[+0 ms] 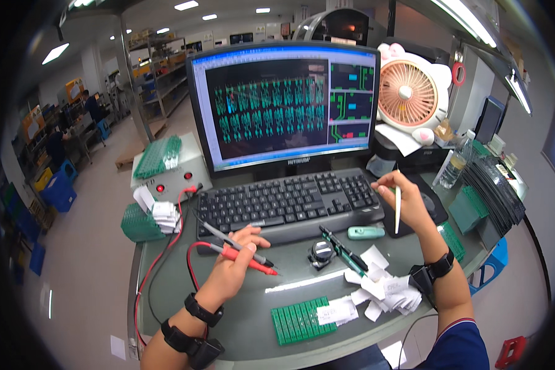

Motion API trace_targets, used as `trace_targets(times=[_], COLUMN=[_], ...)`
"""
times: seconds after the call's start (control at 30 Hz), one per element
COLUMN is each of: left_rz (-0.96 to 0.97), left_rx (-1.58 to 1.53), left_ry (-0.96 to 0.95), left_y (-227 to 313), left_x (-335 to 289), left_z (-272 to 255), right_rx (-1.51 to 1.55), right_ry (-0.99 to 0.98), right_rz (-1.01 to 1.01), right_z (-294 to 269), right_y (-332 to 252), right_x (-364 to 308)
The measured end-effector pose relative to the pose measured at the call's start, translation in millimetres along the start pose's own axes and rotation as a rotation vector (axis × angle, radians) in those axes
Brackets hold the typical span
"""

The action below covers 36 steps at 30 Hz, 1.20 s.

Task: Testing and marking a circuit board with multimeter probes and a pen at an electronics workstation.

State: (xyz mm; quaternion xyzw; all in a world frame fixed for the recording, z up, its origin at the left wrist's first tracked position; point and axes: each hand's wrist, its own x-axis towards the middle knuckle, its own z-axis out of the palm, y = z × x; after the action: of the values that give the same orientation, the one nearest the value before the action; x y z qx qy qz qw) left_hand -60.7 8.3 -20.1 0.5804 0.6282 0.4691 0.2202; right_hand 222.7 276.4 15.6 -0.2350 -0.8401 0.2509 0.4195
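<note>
My left hand [231, 271] is closed round two test probes, a red probe [246, 258] and a grey-and-black probe [223, 237]. Their tips point right, over the mat in front of the keyboard [283, 203]. My right hand [404, 196] pinches a slim cream-coloured stick [398, 209], hanging down beneath the fingers; its exact kind is unclear. That hand hovers by the keyboard's right end, above a dark mouse pad [428, 200]. Nearer me lies a green circuit board panel [299, 322], with white paper slips [339, 311] over its right part.
A monitor [265, 111] showing a board layout stands behind the keyboard. Right of the panel lie a pile of paper slips [391, 293], pens [345, 251] and a mint-coloured cutter [365, 232]. A fan [408, 92], bottle [456, 163] and stacked boards [143, 223] line the sides.
</note>
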Motion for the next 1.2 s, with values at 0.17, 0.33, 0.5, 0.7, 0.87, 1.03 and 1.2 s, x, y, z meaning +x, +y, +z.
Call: trace_targets(times=[0.17,0.33,0.5,0.7,0.87,1.03,1.2], left_rz=[-0.041,-0.032,-0.051,-0.046,-0.039,-0.058,-0.046], left_rx=[-0.369,-0.328,-0.344,-0.328,-0.323,-0.331,-0.327], left_ry=[-0.147,-0.091,0.057,0.042,0.021,0.027,0.037], left_y=[26.6,31.2,14.4,11.3,6.3,6.5,5.8], left_x=[-9.4,-21.3,-27.8,-30.0,-28.3,-27.8,-27.5], left_z=[-2.7,-15.3,-19.5,-19.9,-19.7,-20.4,-19.2], right_rx=[0.013,-0.261,-0.306,-0.323,-0.321,-0.323,-0.317], right_ry=[-0.425,-0.76,-0.843,-0.87,-0.883,-0.882,-0.869], right_rz=[-0.152,-0.471,-0.484,-0.478,-0.46,-0.457,-0.464], right_z=[2.6,37.4,56.6,58.0,59.5,59.6,60.1], right_y=[-84.3,-126.3,-124.8,-130.7,-129.1,-128.5,-127.5], right_x=[-23.1,-69.5,-90.1,-94.1,-94.2,-94.3,-95.6])
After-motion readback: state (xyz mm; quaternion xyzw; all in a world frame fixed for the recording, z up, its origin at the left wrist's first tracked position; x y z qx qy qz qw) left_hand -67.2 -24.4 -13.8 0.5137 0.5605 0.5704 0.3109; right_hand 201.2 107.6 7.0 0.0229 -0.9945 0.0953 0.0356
